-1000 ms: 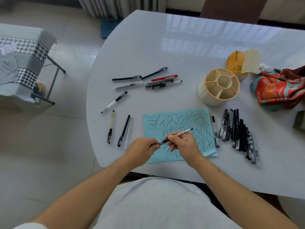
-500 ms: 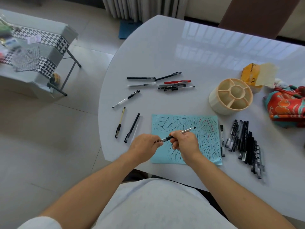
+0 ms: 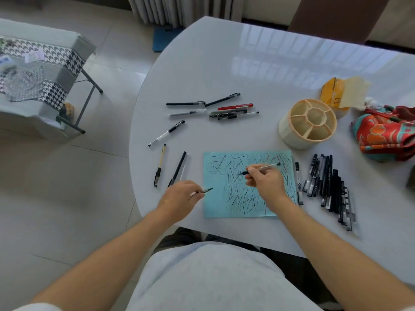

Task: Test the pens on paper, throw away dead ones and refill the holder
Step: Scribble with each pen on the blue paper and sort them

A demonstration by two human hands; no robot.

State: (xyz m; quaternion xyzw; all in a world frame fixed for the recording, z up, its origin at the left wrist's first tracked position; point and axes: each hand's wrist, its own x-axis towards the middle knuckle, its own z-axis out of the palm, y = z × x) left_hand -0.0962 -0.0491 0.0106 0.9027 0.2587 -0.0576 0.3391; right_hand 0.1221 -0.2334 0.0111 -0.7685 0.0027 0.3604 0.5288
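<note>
Over the middle of the blue paper, the pen sits pinched in the right hand, its tip pointing left and down toward the scribbled sheet. The left hand, just off the paper's left edge, pinches what looks like the pen's cap between its fingers. Light, stiff and smooth, such a pen is best held low on the barrel, near the tip. At far right the round cream holder stands upright, all visible compartments empty. A tight row of dark pens lies right of the paper on the bench; looser pens lie at far left.
</note>
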